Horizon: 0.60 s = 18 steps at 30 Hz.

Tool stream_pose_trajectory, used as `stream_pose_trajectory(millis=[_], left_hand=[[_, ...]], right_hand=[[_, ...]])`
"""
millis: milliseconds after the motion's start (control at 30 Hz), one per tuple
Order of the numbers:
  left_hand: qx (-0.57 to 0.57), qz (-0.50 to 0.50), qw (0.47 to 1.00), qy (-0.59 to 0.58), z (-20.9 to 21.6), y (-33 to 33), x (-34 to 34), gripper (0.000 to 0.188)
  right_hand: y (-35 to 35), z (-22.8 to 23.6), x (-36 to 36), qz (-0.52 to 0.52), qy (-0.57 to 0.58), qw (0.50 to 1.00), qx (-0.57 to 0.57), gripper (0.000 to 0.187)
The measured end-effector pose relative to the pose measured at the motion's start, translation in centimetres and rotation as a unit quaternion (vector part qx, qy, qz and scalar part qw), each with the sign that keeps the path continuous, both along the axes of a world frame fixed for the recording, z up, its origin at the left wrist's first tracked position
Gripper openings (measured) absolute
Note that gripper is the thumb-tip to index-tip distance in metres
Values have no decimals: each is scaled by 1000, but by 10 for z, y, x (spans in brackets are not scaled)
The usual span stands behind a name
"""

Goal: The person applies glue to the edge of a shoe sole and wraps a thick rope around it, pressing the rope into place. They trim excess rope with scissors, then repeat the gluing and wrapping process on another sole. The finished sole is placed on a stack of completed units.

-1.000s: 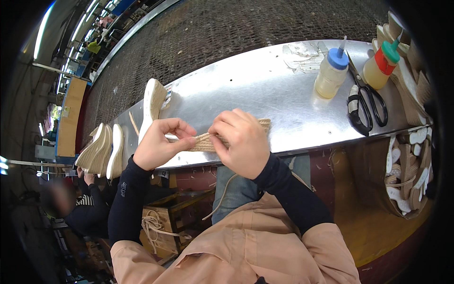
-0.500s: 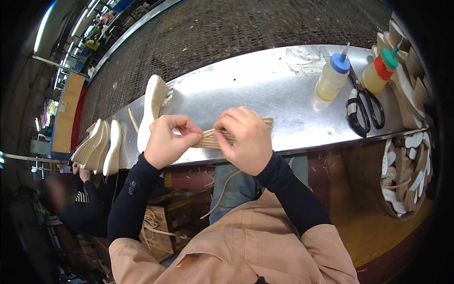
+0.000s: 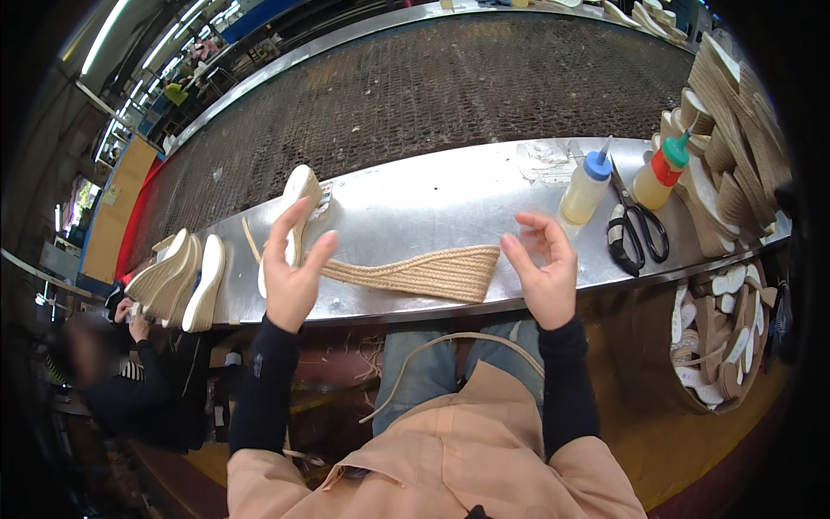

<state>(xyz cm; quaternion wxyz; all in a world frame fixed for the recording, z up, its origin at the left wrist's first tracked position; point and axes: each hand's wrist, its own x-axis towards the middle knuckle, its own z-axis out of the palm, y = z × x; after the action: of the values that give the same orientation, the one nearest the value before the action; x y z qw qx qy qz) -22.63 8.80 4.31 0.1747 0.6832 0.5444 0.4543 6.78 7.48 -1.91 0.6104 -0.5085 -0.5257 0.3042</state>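
A rope-wrapped wedge sole [image 3: 424,272] lies on its side on the metal table, its thick heel end to the right and its thin toe end to the left. My left hand [image 3: 292,272] is raised near the toe end, thumb and fingers apart, with nothing in it. Beyond the heel end, my right hand [image 3: 546,275] is also open and empty, its fingertips a little blurred. Partly behind my left hand stands another wedge sole [image 3: 300,183] with a white top. A loose cord [image 3: 415,346] lies across my lap.
Several wedge soles [image 3: 201,285] stand at the left table edge, near a co-worker's hands [image 3: 134,320]. Blue-capped bottle [image 3: 585,190], black scissors [image 3: 638,229] and green-capped bottle [image 3: 661,173] stand or lie at right, beside piled soles [image 3: 735,147]. A bin [image 3: 674,368] of soles sits below; a mesh conveyor [image 3: 415,82] runs behind.
Both hands have let go of the rope-wrapped sole and moved apart, left and right. The sole now lies in full view between them. The view has shifted, showing more of the conveyor.
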Motion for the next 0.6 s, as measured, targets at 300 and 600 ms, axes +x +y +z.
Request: stream_pose_trajectory(millis=[300,600], left_hand=[[-300,8,871,-388,-28,-35,-7,56],[-107,-133,848,-502,-14,-76,5,80]], right_hand=[[-16,-6,-18,80,-147,982,-86,54],[-49,12,-20,125,94,987,46,72]])
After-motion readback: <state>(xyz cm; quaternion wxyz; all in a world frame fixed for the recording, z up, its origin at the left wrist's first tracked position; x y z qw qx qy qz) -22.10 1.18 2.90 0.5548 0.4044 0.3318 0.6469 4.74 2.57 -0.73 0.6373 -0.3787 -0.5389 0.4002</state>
